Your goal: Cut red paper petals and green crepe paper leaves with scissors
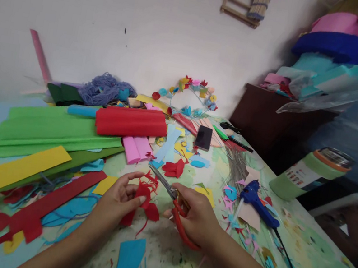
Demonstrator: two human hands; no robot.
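Observation:
My left hand (125, 196) pinches a small piece of red paper (144, 193) between thumb and fingers, just above the table. Cut red scraps and a red petal shape (152, 212) lie or hang right beside it. In my right hand (197, 217) is a pair of scissors (179, 221) with red-orange handles. Their blades point up and left, past the red paper and apart from my left fingers. Below the hands lies a blue paper piece (129, 258). Several cut red petals (173, 168) rest beyond the scissor tips.
Left are green paper (45, 130), a red roll (131, 123) and a yellow strip (10, 174). A phone (203, 137) and flower wreath (194, 95) lie further back. At right are a blue glue gun (258, 202) with cord and a green bottle (309, 174). A person sits at far right.

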